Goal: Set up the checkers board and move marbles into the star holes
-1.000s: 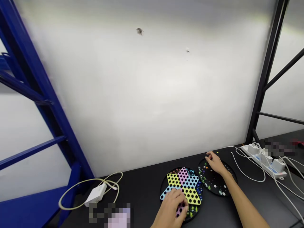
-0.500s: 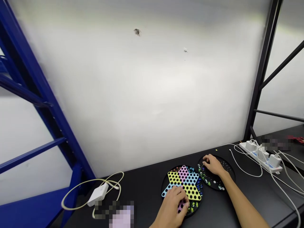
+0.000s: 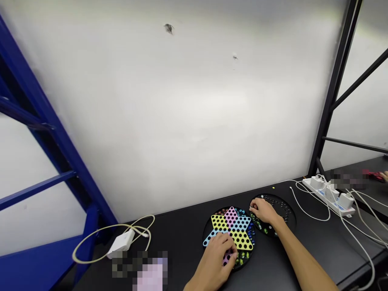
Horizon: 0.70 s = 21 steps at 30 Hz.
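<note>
Your left hand (image 3: 214,258) curls over the star board's (image 3: 232,228) near edge, and you cannot tell whether its fingers hold a marble. Your right hand (image 3: 263,212) arches beside it, over the left rim of the round tray (image 3: 283,212), fingers bunched among marbles (image 3: 257,223), grip unclear. The black surface (image 3: 306,250) runs right to a power strip (image 3: 329,196).

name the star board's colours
The Chinese checkers board has yellow, pink and light blue diamonds dotted with black holes, best seen in the head view.
</note>
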Motion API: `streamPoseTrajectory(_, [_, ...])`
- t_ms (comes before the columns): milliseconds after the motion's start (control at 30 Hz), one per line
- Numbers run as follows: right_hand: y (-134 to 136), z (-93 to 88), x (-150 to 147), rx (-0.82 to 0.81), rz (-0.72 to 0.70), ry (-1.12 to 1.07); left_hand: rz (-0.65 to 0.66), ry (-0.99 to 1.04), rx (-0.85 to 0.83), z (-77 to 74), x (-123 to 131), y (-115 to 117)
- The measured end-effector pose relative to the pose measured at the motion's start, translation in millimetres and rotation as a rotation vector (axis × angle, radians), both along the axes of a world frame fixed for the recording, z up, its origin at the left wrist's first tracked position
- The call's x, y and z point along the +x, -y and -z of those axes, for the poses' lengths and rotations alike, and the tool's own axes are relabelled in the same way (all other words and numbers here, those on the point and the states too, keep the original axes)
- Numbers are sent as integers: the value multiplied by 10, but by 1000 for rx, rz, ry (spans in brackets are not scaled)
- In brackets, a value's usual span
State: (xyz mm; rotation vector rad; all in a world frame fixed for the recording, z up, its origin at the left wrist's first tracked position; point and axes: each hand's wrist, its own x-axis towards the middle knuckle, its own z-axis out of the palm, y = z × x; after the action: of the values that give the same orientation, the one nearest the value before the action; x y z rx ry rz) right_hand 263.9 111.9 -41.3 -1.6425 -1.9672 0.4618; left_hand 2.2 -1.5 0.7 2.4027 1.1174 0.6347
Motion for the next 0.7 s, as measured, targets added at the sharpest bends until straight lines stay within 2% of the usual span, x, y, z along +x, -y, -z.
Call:
streamPoseTrajectory(100, [-80, -35, 95, 4, 15, -398, 5, 6, 6, 8, -4, 3])
streamPoseTrajectory(233, [-167, -103, 369, -3, 211, -1125, 1, 8, -4, 1, -3, 9])
streamPoseTrajectory(300, [-195, -66, 517, -11, 306, -1267, -1, 1, -15, -11, 1, 13])
streamPoseTrajectory(367, [-218, 24, 619, 1, 417, -1151, -4, -4, -21, -22, 4, 18])
streamPoseTrajectory(467, [-246, 167, 633, 54, 506, -641, -15, -8, -22, -22, 1, 22])
streamPoseTrajectory(567, [-268, 232, 507, 58, 468, -156, -13, -8, -15, -7, -6, 20])
streamPoseTrajectory(700, [-309, 254, 322, 44, 425, 172, -10, 1, 6, 3, -10, 15])
